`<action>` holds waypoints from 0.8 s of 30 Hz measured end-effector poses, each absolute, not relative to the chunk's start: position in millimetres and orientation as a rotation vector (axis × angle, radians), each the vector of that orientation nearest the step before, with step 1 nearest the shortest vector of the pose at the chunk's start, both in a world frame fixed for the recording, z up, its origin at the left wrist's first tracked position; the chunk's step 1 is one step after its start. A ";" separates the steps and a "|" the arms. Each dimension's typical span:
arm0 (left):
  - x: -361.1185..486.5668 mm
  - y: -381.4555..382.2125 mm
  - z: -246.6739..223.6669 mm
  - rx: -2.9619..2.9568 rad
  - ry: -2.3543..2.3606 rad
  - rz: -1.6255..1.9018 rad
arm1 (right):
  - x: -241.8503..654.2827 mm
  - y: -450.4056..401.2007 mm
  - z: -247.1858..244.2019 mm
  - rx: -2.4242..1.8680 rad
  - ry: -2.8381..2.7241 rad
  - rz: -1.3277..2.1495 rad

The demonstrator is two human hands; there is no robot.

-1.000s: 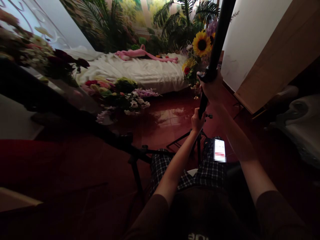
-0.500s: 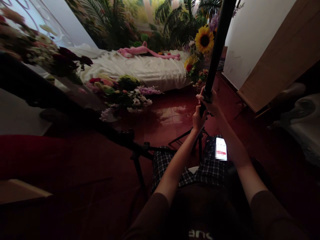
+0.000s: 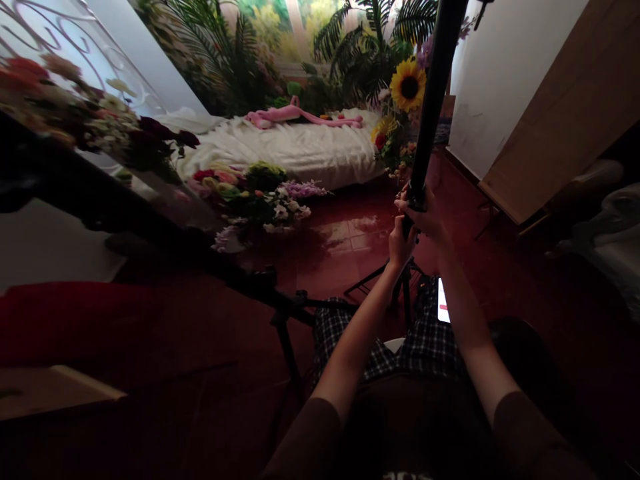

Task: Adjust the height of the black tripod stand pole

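Observation:
A black light stand [image 3: 434, 100] rises in front of me, slanting up and to the right. My left hand [image 3: 401, 241] is wrapped around its pole just below a collar. Just above, at the collar, my right hand [image 3: 426, 212] grips the stand, its thumb side hidden partly behind the pole. Below my hands the stand's legs spread over the floor, between my knees. A lit phone [image 3: 443, 303] lies on my right thigh, partly covered by my right forearm.
Another black stand [image 3: 175, 243] slants across the left side. Flowers [image 3: 270, 200] sit before a bed-like platform with white cloth [image 3: 300, 150] and a pink plush toy [image 3: 285, 113]. A sunflower [image 3: 408, 85] stands behind the pole; a wooden board [image 3: 545, 127] leans at right.
The view has shifted slightly, so the room sits a little further right and lower. My right forearm now covers more of the phone. Both hands keep their hold on the stand.

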State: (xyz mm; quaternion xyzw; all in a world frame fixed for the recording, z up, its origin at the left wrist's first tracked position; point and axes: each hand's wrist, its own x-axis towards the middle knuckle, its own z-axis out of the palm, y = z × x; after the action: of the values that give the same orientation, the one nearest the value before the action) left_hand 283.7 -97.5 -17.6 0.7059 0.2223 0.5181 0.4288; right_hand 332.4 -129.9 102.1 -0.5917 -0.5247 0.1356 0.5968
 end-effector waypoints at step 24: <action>282.1 -99.1 -15.5 1.725 0.522 1.278 | 354.2 -209.4 28.7 -1.641 -1.022 0.203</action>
State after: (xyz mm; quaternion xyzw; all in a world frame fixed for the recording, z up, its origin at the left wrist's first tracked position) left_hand 282.1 -99.1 -15.5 0.6976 0.2112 0.5166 0.4493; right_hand 354.2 -209.4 28.7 -0.6973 -0.4342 0.0862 0.5638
